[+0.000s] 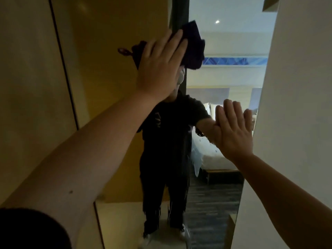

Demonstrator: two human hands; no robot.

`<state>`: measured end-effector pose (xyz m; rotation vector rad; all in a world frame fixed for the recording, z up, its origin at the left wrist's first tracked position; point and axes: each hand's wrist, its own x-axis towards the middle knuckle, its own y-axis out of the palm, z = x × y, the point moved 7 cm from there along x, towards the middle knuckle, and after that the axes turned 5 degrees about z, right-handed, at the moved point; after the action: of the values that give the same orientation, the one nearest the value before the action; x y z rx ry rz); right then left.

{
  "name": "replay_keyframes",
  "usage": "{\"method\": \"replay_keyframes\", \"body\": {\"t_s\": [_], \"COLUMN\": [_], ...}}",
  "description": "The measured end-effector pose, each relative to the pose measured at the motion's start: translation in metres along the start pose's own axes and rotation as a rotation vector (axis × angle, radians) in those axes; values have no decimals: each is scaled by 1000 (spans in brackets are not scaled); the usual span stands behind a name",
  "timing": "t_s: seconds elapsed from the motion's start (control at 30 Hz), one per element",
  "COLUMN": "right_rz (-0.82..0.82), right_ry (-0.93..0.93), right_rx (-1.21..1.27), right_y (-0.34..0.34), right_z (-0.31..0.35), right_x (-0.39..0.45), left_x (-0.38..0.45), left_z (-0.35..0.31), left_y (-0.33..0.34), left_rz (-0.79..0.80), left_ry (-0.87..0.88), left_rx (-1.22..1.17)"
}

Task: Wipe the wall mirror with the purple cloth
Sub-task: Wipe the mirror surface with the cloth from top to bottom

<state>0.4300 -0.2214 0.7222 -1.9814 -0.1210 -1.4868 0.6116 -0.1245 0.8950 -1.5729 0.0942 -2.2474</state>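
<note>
A tall wall mirror (111,90) fills the middle of the head view, reflecting a person in dark clothes and a room behind. My left hand (159,65) lies flat against the upper glass, pressing the dark purple cloth (193,45) onto it. The cloth sticks out past my fingertips to the right, and its hanging loop (124,51) shows to the left of my hand. My right hand (233,130) rests flat on the glass lower down near the mirror's right edge, fingers spread, holding nothing.
A tan wall panel (30,87) with a dark vertical seam borders the mirror on the left. A pale wall (298,105) stands close on the right. The reflection shows a bed with white linen and dark carpet.
</note>
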Motion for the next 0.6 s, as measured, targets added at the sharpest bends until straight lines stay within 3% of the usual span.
{"method": "replay_keyframes", "body": {"t_s": [0.2, 0.37, 0.6], "right_rz": [-135, -162, -17], "right_ry": [-58, -58, -23], "right_rx": [5, 18, 39], "right_y": [2, 2, -1], "right_z": [1, 0, 0], "right_x": [-3, -3, -2], "left_x": [-153, -307, -301], "left_z": [-66, -126, -131], "left_y": [46, 95, 80], "left_rz": [-31, 177, 225], "left_ry": [218, 387, 232], "left_rx": [-89, -56, -205]}}
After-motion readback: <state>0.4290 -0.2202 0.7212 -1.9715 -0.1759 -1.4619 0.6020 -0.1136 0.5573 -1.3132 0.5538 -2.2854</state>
